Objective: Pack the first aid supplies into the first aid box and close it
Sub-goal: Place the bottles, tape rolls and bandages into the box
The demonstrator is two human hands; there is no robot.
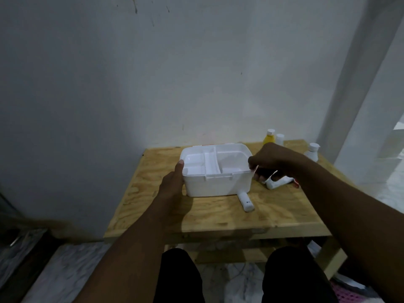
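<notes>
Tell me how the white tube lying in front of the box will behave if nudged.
The white tube looks round and lies on its side on the bare wooden table, so it would probably roll. It appears small and plastic, likely light. One end touches the box, which may stop it.

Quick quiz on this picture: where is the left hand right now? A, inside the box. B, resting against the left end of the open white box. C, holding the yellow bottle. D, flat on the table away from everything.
B: the left hand is pressed against the left end wall of the open white box, thumb at its rim, nowhere near the yellow bottle.
</notes>
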